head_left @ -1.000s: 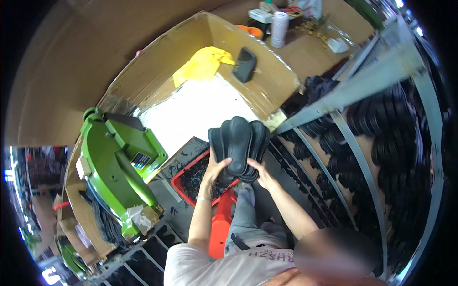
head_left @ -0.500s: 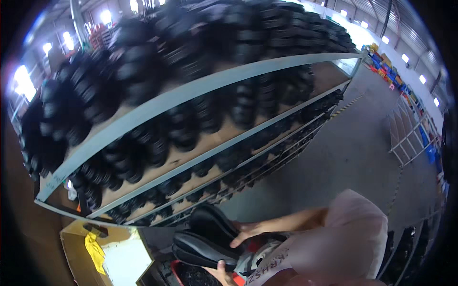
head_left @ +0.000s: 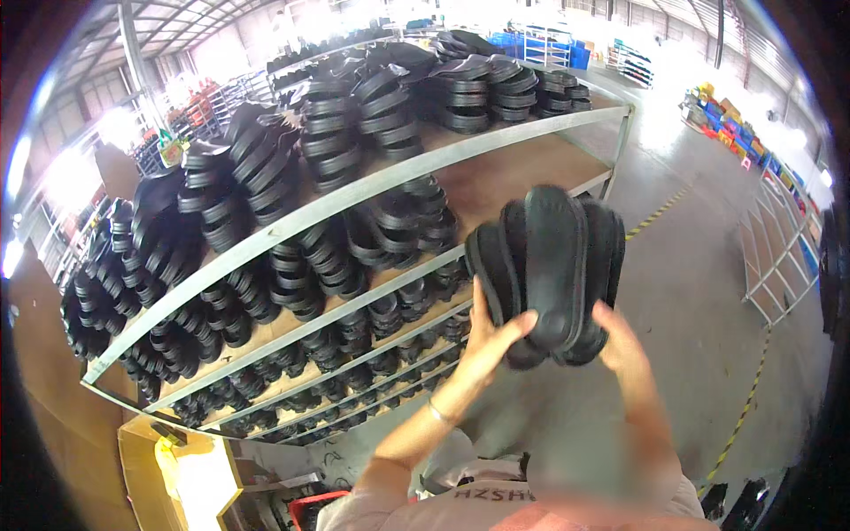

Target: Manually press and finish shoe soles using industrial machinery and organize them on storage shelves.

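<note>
Between my two hands, raised in front of me at the right end of the rack, is a bundle of black shoe soles (head_left: 556, 270). They stand upright and overlap in a fan. My left hand (head_left: 491, 336) is closed on the bundle's lower left, its thumb lying across the front sole. On the lower right my right hand (head_left: 622, 341) presses against the outer soles, its fingers partly hidden behind them. Stacks of similar black soles (head_left: 332, 133) fill much of the top shelf of the metal rack (head_left: 372, 188), with more on the tiers below.
At lower left stands an open cardboard box (head_left: 146, 469) with a yellow cloth (head_left: 166, 469) in it. A red container (head_left: 310, 504) is by my body. An empty-looking metal frame (head_left: 779, 257) stands at right; colourful bins (head_left: 730, 128) lie beyond. Yellow-black tape (head_left: 739, 425) marks the floor.
Both hands have lifted the soles from low beside the red container up toward the rack's right end. The soles now face me upright, and my view has shifted.
</note>
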A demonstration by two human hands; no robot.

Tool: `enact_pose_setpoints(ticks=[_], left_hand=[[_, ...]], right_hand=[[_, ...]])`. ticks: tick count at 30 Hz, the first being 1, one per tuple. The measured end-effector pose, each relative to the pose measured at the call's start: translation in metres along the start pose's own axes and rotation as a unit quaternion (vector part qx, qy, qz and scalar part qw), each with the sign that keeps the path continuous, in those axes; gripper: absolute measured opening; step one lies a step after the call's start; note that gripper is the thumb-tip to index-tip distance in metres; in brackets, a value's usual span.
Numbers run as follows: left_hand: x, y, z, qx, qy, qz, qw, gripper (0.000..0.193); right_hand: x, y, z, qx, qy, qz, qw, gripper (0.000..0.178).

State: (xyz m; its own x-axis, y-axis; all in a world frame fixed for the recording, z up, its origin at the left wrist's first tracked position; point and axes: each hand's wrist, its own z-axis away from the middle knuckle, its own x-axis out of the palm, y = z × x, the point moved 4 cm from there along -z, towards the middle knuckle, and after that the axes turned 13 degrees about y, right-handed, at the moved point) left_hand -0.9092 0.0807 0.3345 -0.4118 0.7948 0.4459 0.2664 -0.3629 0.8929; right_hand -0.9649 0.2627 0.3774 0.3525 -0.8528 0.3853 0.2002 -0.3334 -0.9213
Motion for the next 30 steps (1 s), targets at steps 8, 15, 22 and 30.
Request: enact_pose_setpoints(ticks=[8, 15, 22, 30], left_hand=[[0.056, 0.022, -0.125, -0.113, -0.048, -0.038, 0.992, 0.137], [0.044, 0.019, -0.175, -0.072, 0.002, -0.131, 0.989, 0.141], [0.054, 0.04, -0.175, -0.128, -0.016, -0.095, 0.987, 0.138], [0.042, 0.024, -0.219, -0.1, 0.073, 0.086, 0.989, 0.113]], right_hand=[[0.006, -0.058, -0.127, 0.135, -0.05, -0.086, 0.986, 0.046], [0.004, -0.043, -0.187, 0.206, -0.051, -0.12, 0.97, 0.047], [0.008, -0.036, -0.186, 0.206, -0.134, -0.149, 0.958, 0.06], [0.037, -0.05, -0.275, 0.314, -0.241, -0.082, 0.915, 0.061]])
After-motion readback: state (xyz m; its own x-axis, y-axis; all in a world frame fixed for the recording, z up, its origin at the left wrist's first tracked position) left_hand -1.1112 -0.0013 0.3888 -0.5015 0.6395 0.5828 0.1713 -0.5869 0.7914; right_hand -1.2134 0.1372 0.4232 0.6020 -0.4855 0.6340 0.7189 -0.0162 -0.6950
